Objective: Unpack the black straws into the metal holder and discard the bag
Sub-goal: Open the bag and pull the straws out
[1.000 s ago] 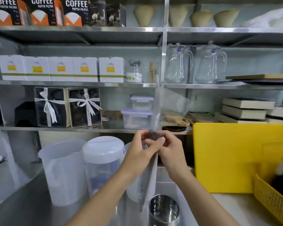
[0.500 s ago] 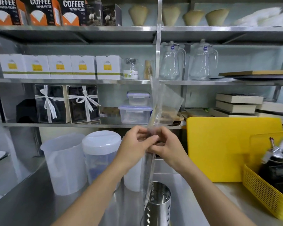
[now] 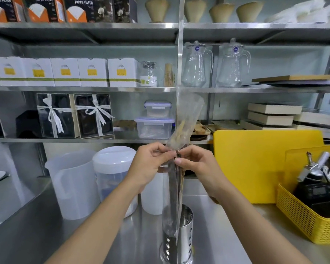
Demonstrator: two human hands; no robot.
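Observation:
A long clear plastic bag (image 3: 187, 115) hangs upright in front of me, its loose top rising above my hands. Black straws (image 3: 174, 189) fill its lower part. My left hand (image 3: 151, 164) pinches the bag from the left at the straws' top ends. My right hand (image 3: 196, 164) pinches it from the right at the same height. The bag's bottom end hangs just in front of the rim of the perforated metal holder (image 3: 185, 242), which stands on the steel counter below.
Behind my hands stand a translucent jug (image 3: 72, 185) and a lidded white container (image 3: 112, 168). A yellow cutting board (image 3: 265, 164) leans at the right, beside a yellow basket (image 3: 305, 221) of tools. Steel shelves (image 3: 84, 88) with boxes and glass pitchers fill the back.
My hands keep pinching the bag at the same spot. The view has tilted down, so more of the metal holder and counter shows below the bag.

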